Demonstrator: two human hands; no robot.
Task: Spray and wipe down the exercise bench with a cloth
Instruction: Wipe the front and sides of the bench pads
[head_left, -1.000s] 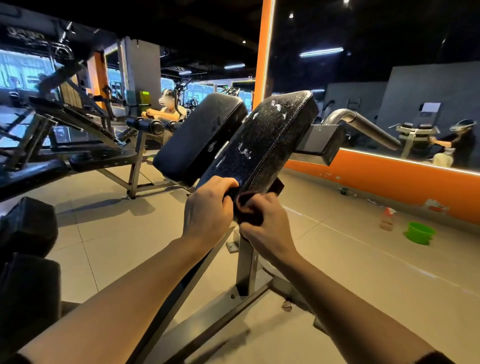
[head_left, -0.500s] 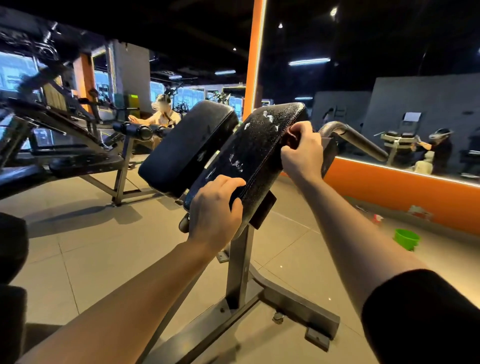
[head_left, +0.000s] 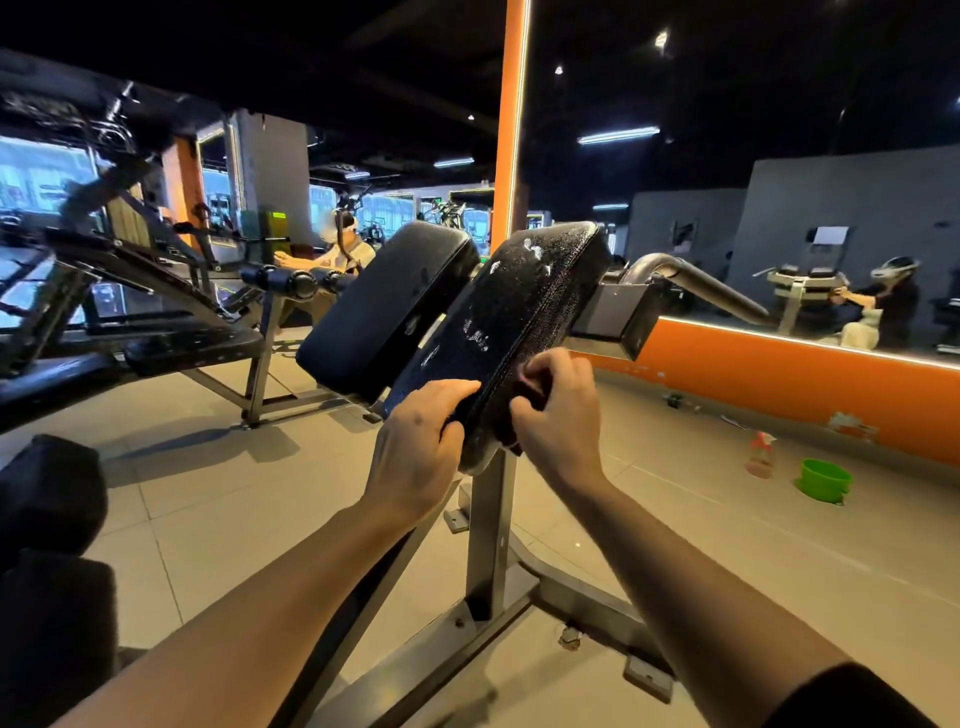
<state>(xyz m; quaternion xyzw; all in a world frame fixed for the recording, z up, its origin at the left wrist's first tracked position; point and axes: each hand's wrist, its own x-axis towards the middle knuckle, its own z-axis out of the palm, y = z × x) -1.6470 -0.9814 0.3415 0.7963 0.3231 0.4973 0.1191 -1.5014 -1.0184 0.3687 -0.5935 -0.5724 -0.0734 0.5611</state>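
Bench pad (head_left: 514, 317) under wipe, foam flecks on top
Left hand (head_left: 418, 457) gripped the pad's lower edge; right hand (head_left: 558, 415) pinched a dark cloth (head_left: 501, 434) against its side

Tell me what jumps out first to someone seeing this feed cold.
The tilted black pad at centre, flecked with white foam. The left hand grips its near end while the right hand presses a dark cloth on its side edge. A bright green bucket sits on the floor at right.

Cloth (head_left: 524, 387) mostly hidden inside right hand (head_left: 558, 410); floor bottle (head_left: 759, 453) blurred.
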